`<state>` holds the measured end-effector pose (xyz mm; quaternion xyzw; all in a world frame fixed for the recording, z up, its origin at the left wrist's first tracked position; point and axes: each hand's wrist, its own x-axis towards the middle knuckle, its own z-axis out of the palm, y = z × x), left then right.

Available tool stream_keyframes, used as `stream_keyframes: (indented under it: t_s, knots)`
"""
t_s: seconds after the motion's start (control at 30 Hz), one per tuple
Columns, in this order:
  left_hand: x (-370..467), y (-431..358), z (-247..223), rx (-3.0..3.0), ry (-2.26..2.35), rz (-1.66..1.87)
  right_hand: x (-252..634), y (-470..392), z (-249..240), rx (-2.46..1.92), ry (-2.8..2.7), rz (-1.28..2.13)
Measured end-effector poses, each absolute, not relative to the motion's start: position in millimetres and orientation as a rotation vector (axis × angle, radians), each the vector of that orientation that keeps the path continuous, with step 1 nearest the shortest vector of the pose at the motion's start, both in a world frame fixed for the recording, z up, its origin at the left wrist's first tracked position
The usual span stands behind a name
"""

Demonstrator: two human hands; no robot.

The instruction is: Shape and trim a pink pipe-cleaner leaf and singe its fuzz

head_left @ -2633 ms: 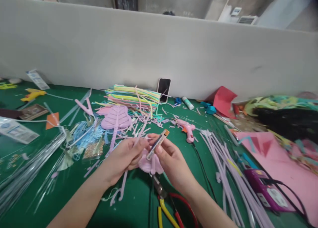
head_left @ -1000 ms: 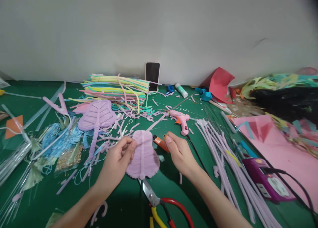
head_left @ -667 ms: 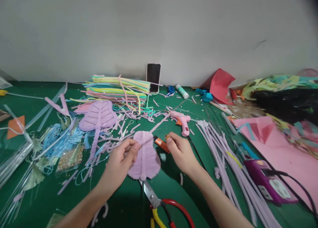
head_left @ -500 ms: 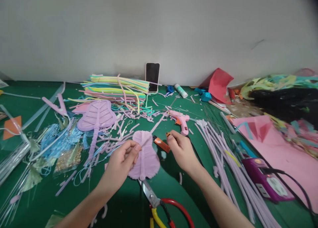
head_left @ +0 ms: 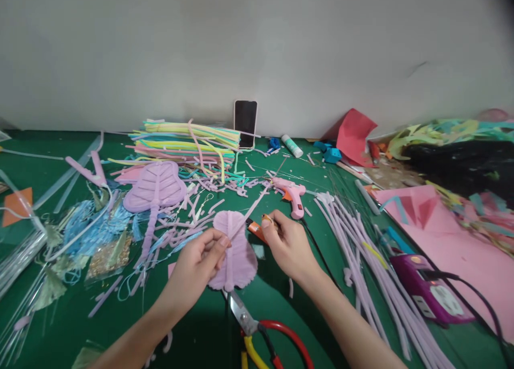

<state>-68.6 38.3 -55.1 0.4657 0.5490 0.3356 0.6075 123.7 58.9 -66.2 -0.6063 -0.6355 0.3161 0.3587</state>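
Note:
My left hand (head_left: pixel 203 259) pinches a thin lilac strip (head_left: pixel 257 204) that slants up to the right, above a lilac leaf-shaped piece (head_left: pixel 233 262). My right hand (head_left: pixel 286 243) is closed around a small lighter, whose metal top (head_left: pixel 265 218) pokes out by the thumb; its body is mostly hidden. Between the hands lies an orange and black item (head_left: pixel 256 231). Scissors (head_left: pixel 247 318) with red and yellow handles lie below the leaf-shaped piece. A finished-looking lilac fan shape (head_left: pixel 156 189) rests to the left.
A pink glue gun (head_left: pixel 293 192) lies beyond my right hand. Lilac stems (head_left: pixel 373 272) and a purple power box (head_left: pixel 431 291) are at right. A phone (head_left: pixel 244 123) leans on the wall beside bundled coloured stems (head_left: pixel 184 144). Blue tassels (head_left: pixel 90 230) lie left.
My right hand has moved slightly left, toward the orange and black item and the strip. My left hand has barely moved.

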Motion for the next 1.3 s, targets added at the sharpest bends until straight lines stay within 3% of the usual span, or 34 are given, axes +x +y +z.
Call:
stream_keyframes:
  t_s: [0.87,1.3]
  knots:
    - [-67.8,35.9,-56.2,1.098,1.244,0.733,124.3,59.2,-65.0,-1.589,-1.614,0.887]
    - [-65.9,36.9,-56.2,1.088,1.201,0.713,132.9,66.3,-61.8,-1.642,-1.495,0.749]
